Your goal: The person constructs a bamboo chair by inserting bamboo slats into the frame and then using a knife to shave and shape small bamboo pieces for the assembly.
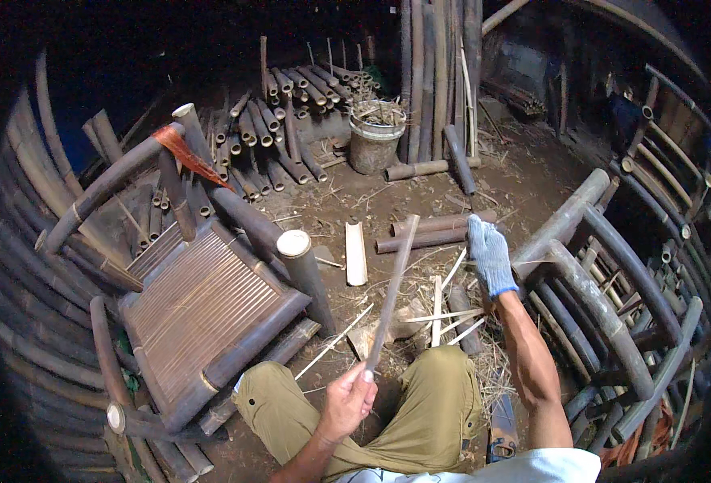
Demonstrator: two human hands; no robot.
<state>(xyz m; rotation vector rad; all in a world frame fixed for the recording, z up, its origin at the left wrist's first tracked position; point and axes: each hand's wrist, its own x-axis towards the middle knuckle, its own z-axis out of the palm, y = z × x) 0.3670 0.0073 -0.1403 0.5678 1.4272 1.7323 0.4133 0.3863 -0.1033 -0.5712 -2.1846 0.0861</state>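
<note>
The bare left hand (351,400) pinches the bamboo strip (392,294) by its lower end near the knees (444,382), probably so its length stands free; well apart, the gloved right hand (490,256), perhaps covered against sharp edges, hides whether it grips anything

In front of me, the brown earth floor (315,211) carries a debris-filled bucket (371,149), a split bamboo piece (356,256), two dark bamboo lengths (429,239) and a pale strip (335,341); a saw (502,420) lies beside my right leg.
</note>
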